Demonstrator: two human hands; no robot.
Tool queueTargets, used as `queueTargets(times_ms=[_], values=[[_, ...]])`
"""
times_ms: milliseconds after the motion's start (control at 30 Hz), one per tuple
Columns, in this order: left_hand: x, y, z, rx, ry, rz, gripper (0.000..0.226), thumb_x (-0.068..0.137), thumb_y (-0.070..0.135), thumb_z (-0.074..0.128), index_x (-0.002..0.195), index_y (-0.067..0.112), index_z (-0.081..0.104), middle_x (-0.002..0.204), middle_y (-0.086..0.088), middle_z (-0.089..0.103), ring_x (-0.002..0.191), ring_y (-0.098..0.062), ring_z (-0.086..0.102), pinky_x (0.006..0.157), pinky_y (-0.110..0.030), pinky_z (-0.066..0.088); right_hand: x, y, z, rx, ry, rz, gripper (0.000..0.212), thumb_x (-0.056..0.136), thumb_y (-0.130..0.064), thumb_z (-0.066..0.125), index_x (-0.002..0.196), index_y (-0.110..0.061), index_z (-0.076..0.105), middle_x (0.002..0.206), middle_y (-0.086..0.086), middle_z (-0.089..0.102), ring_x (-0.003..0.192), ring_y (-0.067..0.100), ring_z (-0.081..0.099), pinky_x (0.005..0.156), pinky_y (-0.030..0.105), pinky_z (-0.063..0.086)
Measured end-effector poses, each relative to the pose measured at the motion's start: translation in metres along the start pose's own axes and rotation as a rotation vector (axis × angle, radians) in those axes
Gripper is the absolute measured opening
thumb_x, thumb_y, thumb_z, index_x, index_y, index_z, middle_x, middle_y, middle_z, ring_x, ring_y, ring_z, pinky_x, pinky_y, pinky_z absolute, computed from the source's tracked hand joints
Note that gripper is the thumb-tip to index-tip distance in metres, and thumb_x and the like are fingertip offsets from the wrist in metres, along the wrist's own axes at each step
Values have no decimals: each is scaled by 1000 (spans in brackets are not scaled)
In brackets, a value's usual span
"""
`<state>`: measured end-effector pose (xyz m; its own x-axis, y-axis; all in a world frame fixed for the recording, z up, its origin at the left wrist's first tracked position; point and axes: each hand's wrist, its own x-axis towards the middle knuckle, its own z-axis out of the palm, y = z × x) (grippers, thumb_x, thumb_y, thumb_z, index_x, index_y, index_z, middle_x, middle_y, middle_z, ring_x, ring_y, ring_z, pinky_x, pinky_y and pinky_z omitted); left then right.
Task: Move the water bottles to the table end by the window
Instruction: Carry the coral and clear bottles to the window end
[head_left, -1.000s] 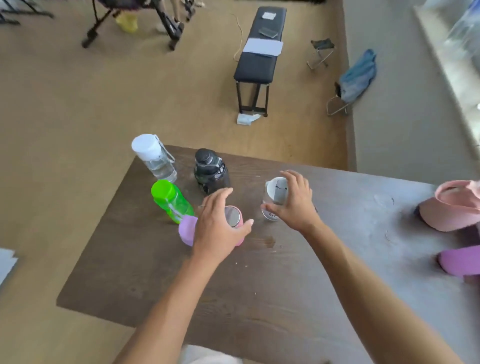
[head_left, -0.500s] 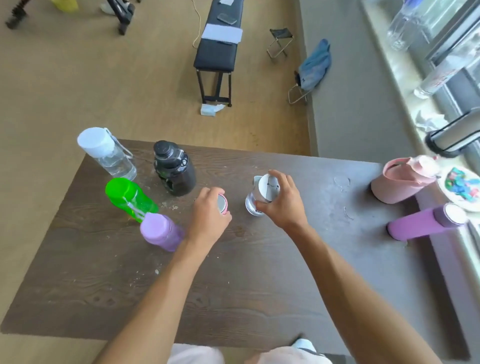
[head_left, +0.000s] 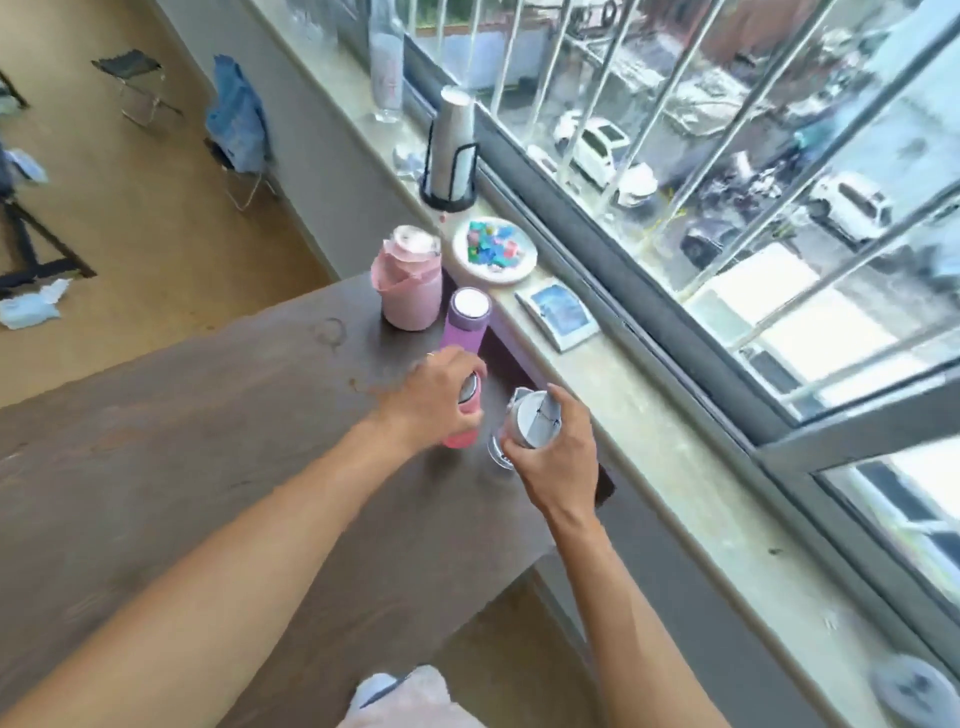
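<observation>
Pink bottle (head_left: 464, 415): upright at the window end of the desk (head_left: 208, 441), enclosed from above by the left hand (head_left: 434, 397); the grip is wrapped around its upper body just below the metal cap, fingers curled on the far side, thumb on the near side. Only the cap edge and the lower pink body show. Whether the base touches the desk cannot be told. Clear bottle (head_left: 524, 428) with a white lid: just right of the pink one, close to the desk's window-side edge, held in the right hand (head_left: 558, 452); the grip closes over the lid and shoulder from the near right side, with the transparent base showing below the fingers. The two held bottles stand near each other but apart. Beyond them, toward the far corner: a purple bottle (head_left: 464, 325) with a white top, upright, and just behind it a larger pale pink jug (head_left: 408, 283). On the window sill (head_left: 649, 426) beside the desk: a plate of coloured pieces (head_left: 493, 250), a small booklet (head_left: 563, 314), and a stack of paper cups in a black holder (head_left: 451, 150).
</observation>
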<state>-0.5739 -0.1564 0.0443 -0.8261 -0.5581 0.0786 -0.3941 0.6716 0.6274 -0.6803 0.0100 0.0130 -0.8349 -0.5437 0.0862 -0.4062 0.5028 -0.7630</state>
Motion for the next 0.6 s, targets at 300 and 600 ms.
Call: queueTargets(times_ms=[300,600], values=[[70,44,80,94,-191,152,51,69,25,82,116,15,63,115,-7,63,106,-33,63,86,-47,54,-2,69,-24,-36,67,157,85,67,-43,91,143,-31,53,134,-14,59,121,9,61,100,34,53],[72,49,95,120,-154,171,53,74,22,77,123,19,57,119,-5,59,107,-33,57,84,-46,55,-6,67,-20,-89,94,154,92,70,-40,90,151,-35,46,136,-8,58,128,15,59,89,38,51]])
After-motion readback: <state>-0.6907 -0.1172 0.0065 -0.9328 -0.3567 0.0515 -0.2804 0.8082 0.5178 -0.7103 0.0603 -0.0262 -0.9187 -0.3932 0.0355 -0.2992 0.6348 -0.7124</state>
